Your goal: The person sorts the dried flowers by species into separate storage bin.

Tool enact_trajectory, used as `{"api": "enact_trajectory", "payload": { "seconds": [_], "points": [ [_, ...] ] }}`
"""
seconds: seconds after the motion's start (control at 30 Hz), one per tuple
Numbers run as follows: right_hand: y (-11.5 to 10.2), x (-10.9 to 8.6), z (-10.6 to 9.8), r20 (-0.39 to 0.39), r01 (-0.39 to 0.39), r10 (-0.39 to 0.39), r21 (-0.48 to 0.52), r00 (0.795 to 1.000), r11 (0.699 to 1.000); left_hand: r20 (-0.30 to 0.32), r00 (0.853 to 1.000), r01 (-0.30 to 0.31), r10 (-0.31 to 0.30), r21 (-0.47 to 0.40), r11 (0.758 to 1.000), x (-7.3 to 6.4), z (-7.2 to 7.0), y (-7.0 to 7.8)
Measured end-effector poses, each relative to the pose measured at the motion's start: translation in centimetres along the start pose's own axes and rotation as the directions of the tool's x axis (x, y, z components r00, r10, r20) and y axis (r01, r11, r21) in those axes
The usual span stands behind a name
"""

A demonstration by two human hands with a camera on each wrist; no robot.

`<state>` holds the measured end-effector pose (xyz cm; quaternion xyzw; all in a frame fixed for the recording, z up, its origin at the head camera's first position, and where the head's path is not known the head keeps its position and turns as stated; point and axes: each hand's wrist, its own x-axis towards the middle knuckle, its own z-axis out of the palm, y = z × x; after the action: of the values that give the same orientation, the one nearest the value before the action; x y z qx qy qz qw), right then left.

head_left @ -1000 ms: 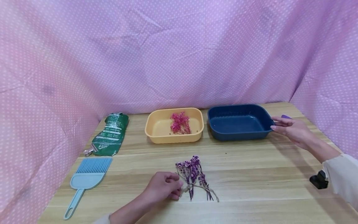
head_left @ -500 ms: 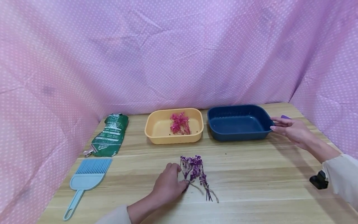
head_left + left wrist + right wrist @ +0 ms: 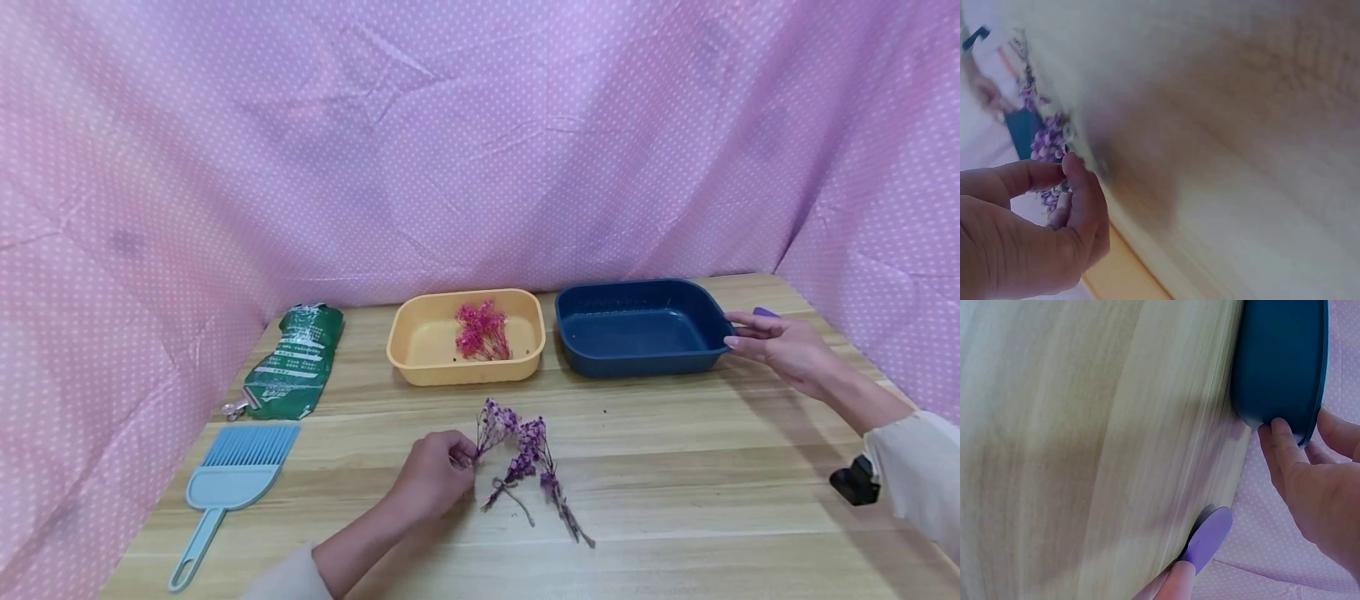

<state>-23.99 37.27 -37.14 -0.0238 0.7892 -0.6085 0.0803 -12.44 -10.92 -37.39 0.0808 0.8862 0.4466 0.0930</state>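
Note:
My left hand (image 3: pixel 435 471) pinches a sprig of purple dried flowers (image 3: pixel 497 423) between thumb and fingertips, low over the table. Its blooms show beyond the fingers in the left wrist view. Just right of the hand, more purple dried flowers (image 3: pixel 528 450) lie with a piece of twine (image 3: pixel 517 500) around their stems. Another stem (image 3: pixel 566 504) slants toward the front beside them. At the far right my right hand (image 3: pixel 791 354) holds the end of a dark blue tray (image 3: pixel 637 364), its fingertips and thumb at the end wall and rim.
A yellow tray (image 3: pixel 420 375) with pink dried flowers (image 3: pixel 482 331) stands left of the blue one. A green bag (image 3: pixel 296 362) with a metal clip (image 3: pixel 238 406) and a light blue brush (image 3: pixel 232 483) lie at left. A purple object (image 3: pixel 1210 537) lies near the right hand.
My left hand has closed on stems of the purple flowers and drawn one sprig away to the left. The remaining flowers and twine have shifted. The right hand has stayed at the blue tray.

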Motion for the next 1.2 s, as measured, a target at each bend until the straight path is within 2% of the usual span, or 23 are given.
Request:
{"api": "enact_trajectory", "payload": {
  "seconds": [0.1, 0.17, 0.33, 0.57, 0.73, 0.83, 1.0, 1.2],
  "points": [
    [-0.1, 0.0, 0.0, 0.0, 0.0, 0.0, -0.005, 1.0, 1.0, 0.005, 0.999, 0.052, -0.052, -0.152, 0.987, 0.1, -0.7, 0.3],
    [-0.1, 0.0, 0.0, 0.001, -0.003, 0.003, 0.002, 1.0, 1.0, 0.018, 0.997, 0.082, -0.08, -0.245, 0.966, 0.1, -1.0, 0.7],
    [-0.1, 0.0, 0.1, 0.002, -0.012, 0.012, -0.005, 1.0, 1.0, 0.066, 0.992, 0.128, -0.112, -0.377, 0.917, 0.3, -1.3, 1.7],
    [0.0, 0.0, 0.2, 0.0, -0.011, 0.011, 0.022, 1.0, 1.0, 0.12, 0.987, 0.154, -0.111, -0.456, 0.876, 1.3, -0.8, 2.5],
    [-0.1, -0.1, 0.2, -0.007, -0.021, 0.02, -0.043, 1.0, 0.999, 0.145, 0.98, 0.194, -0.138, -0.521, 0.831, 2.9, -0.4, 3.1],
    [-0.1, -0.1, 0.2, -0.01, -0.017, 0.017, -0.045, 1.0, 0.999, 0.168, 0.975, 0.213, -0.143, -0.542, 0.813, 3.8, -0.2, 3.6],
    [-0.1, -0.1, 0.2, 0.0, -0.003, 0.003, 0.06, 1.0, 0.998, 0.197, 0.973, 0.212, -0.121, -0.55, 0.808, 5.5, 0.3, 4.9],
    [0.0, -0.2, 0.2, 0.022, 0.002, -0.006, 0.165, 1.0, 0.986, 0.179, 0.976, 0.207, -0.127, -0.557, 0.804, 8.2, 1.2, 6.3]
  ]
}}
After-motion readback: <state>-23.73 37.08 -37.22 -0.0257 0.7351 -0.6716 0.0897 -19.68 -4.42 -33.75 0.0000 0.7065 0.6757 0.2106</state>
